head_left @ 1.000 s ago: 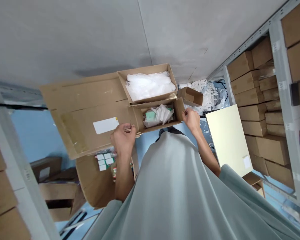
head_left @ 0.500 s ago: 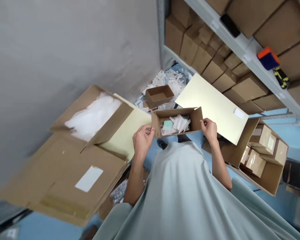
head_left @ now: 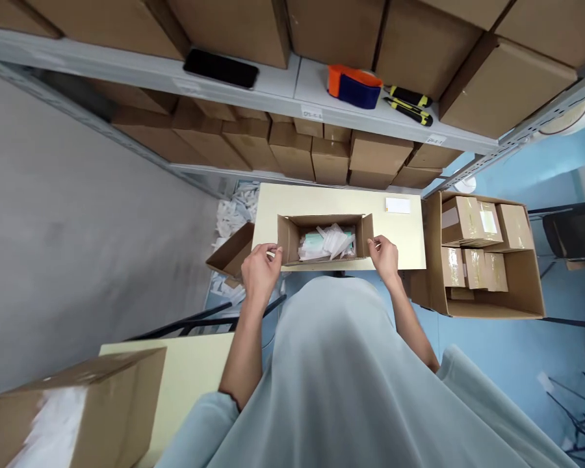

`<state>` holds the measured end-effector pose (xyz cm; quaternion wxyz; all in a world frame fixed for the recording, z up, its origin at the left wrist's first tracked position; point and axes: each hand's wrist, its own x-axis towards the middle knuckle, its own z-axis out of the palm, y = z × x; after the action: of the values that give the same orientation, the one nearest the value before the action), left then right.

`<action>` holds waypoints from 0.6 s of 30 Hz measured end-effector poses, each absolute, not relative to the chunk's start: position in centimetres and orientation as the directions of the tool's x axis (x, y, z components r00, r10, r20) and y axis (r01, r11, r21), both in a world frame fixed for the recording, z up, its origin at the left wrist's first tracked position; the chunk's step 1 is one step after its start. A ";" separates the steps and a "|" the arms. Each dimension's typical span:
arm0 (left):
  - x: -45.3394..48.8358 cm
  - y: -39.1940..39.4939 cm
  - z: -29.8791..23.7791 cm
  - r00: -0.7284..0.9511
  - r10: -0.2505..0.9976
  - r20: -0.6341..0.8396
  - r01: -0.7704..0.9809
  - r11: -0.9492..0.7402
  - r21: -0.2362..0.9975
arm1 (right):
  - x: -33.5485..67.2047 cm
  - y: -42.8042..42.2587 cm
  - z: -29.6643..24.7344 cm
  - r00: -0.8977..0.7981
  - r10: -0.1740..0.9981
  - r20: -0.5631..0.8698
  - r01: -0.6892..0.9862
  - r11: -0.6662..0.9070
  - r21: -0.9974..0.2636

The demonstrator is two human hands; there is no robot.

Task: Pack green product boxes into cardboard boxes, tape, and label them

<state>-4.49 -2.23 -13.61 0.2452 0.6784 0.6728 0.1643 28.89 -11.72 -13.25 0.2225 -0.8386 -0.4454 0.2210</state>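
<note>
I hold a small open cardboard box (head_left: 292, 242) in front of my chest, over a pale yellow table (head_left: 404, 244). The box holds white packets (head_left: 334, 242) and a green one (head_left: 312, 238). My left hand (head_left: 259, 273) grips the box's left end flap, fingers closed on it. On the right end flap, my right hand (head_left: 383, 258) does the same. My pale green shirt (head_left: 351, 377) fills the lower frame.
A large open carton (head_left: 517, 292) of taped packages sits at the right. Metal shelving (head_left: 283, 78) with brown boxes, a phone (head_left: 221, 67), a tape dispenser (head_left: 353, 84) and cutters (head_left: 409, 104) rises ahead. An empty small box (head_left: 229, 253) and white packets lie on the floor at left.
I have turned to the right carrying the small box away from the big carton of white packing. The box now hangs over the yellow table in front of the shelving.
</note>
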 end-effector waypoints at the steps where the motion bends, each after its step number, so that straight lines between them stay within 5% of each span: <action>1: -3.2 -1.1 -13.7 0.041 0.993 -0.113 0.836 0.028 0.548 | 29.9 -10.8 -13.3 0.507 0.843 -0.180 0.647 -0.510 -0.567; 7: 1.0 1.7 -12.8 0.007 0.995 -0.095 0.860 0.043 0.509 | 32.2 -8.3 -12.0 0.487 0.848 -0.207 0.700 -0.521 -0.489; 11: 2.8 3.1 -11.9 0.168 0.985 -0.032 0.823 -0.122 0.554 | 29.8 -5.6 -10.6 0.245 0.959 -0.140 0.854 -0.282 -0.438; 14: 5.8 5.9 -12.8 0.466 0.854 -0.229 0.788 -0.283 0.547 | 27.1 -0.4 -11.2 -0.088 0.910 -0.405 0.922 -0.079 -0.378; 16: 8.3 8.2 -14.2 0.556 0.691 -0.462 0.819 -0.361 0.446 | 25.8 3.6 -12.5 -0.132 0.772 -0.622 0.960 -0.058 -0.275; 18: 10.6 10.1 -16.0 0.509 0.571 -0.644 0.859 -0.383 0.340 | 25.1 6.7 -13.9 -0.106 0.725 -0.681 0.969 -0.078 -0.234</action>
<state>10.61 10.11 -16.04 0.3319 0.8027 0.4456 -0.2167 25.09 6.70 -13.94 -0.1745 -0.6456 -0.6561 0.3498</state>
